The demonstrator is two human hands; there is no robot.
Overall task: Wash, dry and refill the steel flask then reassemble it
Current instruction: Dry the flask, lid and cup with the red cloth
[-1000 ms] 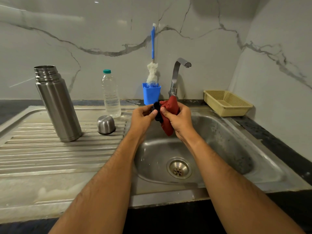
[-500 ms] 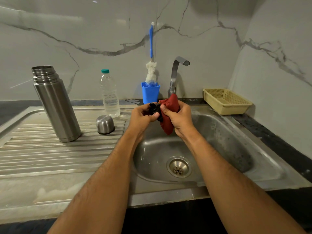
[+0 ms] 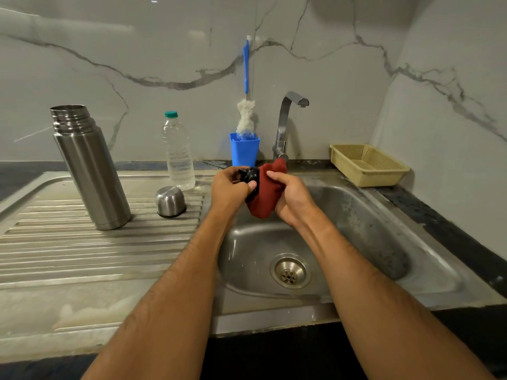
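The steel flask (image 3: 90, 165) stands open-mouthed on the ribbed drainboard (image 3: 68, 242) at the left. Its steel cup lid (image 3: 170, 201) sits upside down beside it. Above the sink basin (image 3: 356, 242) my left hand (image 3: 229, 189) grips a small black stopper (image 3: 249, 175). My right hand (image 3: 290, 197) holds a red cloth (image 3: 267, 193) wrapped against the stopper's right side; much of the stopper is hidden by cloth and fingers. A clear water bottle (image 3: 178, 154) with a green cap stands behind the cup lid.
A blue cup (image 3: 244, 150) holding a bottle brush (image 3: 246, 116) stands by the wall, next to the tap (image 3: 286, 124). A beige plastic basket (image 3: 367, 164) sits at the back right. The drain (image 3: 290, 271) lies in the basin below my hands.
My hands stay above the sink with small shifts of fingers and cloth around the stopper. More of the black stopper shows at the left of the cloth now.
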